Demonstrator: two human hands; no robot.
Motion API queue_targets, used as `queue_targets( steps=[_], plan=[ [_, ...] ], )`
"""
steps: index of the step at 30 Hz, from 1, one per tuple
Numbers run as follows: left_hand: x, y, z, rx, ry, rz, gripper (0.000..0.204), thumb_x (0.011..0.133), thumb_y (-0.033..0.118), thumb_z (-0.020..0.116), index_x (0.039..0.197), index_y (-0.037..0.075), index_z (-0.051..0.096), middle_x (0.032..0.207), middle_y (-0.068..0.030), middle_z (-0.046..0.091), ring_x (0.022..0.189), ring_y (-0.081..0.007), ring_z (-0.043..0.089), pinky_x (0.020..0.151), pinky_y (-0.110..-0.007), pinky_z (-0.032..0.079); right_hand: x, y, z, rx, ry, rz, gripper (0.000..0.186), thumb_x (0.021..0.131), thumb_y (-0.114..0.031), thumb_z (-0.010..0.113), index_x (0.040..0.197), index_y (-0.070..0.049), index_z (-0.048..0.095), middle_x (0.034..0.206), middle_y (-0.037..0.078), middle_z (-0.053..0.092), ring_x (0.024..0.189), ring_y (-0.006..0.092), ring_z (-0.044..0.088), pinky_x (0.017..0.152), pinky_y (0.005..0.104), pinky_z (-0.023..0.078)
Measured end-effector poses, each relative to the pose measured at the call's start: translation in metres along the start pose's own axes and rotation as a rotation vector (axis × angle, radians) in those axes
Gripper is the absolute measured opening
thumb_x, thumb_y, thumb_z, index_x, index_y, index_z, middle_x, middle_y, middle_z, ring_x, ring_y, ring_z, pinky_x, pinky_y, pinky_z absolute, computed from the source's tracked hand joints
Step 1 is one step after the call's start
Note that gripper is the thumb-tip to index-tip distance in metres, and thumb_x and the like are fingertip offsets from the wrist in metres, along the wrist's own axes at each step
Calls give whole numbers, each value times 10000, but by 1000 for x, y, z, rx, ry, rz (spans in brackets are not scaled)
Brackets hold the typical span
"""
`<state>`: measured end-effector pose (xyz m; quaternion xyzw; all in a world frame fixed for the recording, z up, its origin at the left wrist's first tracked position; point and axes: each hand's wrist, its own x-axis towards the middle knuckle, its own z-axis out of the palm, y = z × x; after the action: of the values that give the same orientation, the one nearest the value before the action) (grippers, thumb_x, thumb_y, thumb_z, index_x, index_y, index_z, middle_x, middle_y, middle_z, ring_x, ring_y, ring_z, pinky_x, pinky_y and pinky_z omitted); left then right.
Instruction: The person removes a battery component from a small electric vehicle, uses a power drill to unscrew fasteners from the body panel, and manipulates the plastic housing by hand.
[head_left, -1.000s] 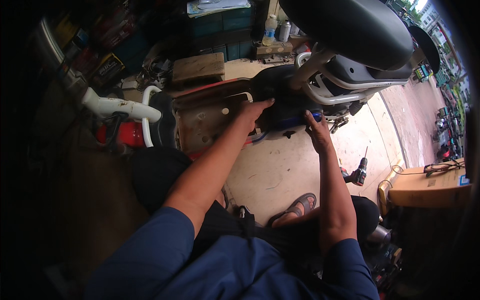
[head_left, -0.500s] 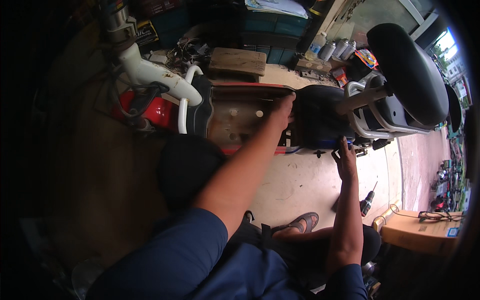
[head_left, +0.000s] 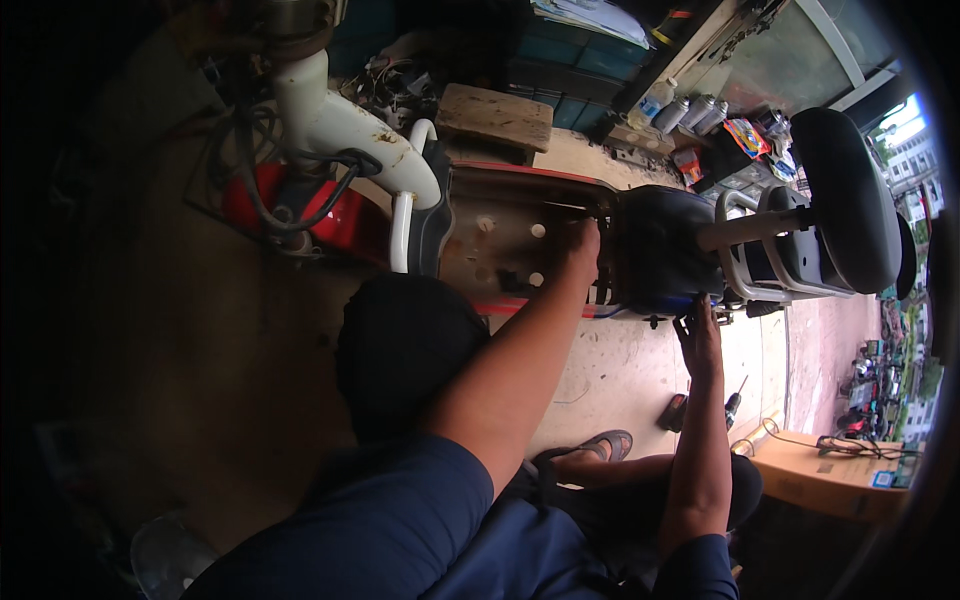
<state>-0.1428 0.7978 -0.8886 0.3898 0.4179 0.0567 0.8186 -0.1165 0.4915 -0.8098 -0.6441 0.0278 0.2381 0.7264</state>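
Observation:
An electric scooter with a white frame tube (head_left: pixel 365 145) stands sideways before me. Its open footboard well (head_left: pixel 480 255) has a brown floor with round holes and a red rim. My left hand (head_left: pixel 585 250) reaches down into the right end of the well, beside the black plastic cover (head_left: pixel 660 235) under the seat post; its fingers are hidden. Against the near side of that cover, at a blue edge, my right hand (head_left: pixel 703 340) rests with fingers stretched upward and the thumb apart.
A black seat (head_left: pixel 845 200) juts out at the right. A cordless drill (head_left: pixel 733 408) lies on the floor by my right forearm, near a cardboard box (head_left: pixel 820 465). Behind the scooter are a wooden stool (head_left: pixel 495 118) and several spray cans (head_left: pixel 690 112).
The whole view has shifted, with the scooter now lower and further right. My left hand has come nearer to me from the well's far right corner. My right hand's fingers have straightened against the cover.

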Motion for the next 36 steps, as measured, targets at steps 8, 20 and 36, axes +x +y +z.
queue_targets(
  steps=[8, 20, 36],
  plan=[
    [-29, 19, 16, -334, -205, 95, 325, 1019, 243, 584, 1315, 111, 608, 1229, -68, 672, 1134, -220, 619, 989, -410, 473, -1, 3, -9, 56, 16, -7, 836, 1003, -462, 682, 1610, -70, 261, 1693, 116, 282, 1558, 287, 274, 1242, 526, 249],
    [-23, 27, 16, -425, -354, 125, 482, 1007, 201, 597, 1457, 55, 507, 1366, -120, 607, 1293, -293, 542, 1117, -468, 394, -2, -21, 2, 11, 74, -89, 1006, 963, -456, 742, 1638, -19, 138, 1650, 147, 333, 1531, 306, 313, 1236, 510, 270],
    [-44, 37, 18, -84, -350, 272, 407, 954, 260, 668, 1314, 75, 630, 1157, -51, 659, 1075, -227, 611, 961, -403, 471, -6, 4, -7, 135, -28, -61, 833, 975, -511, 704, 1582, -87, 324, 1676, 73, 317, 1537, 247, 286, 1248, 535, 188]
  ],
)
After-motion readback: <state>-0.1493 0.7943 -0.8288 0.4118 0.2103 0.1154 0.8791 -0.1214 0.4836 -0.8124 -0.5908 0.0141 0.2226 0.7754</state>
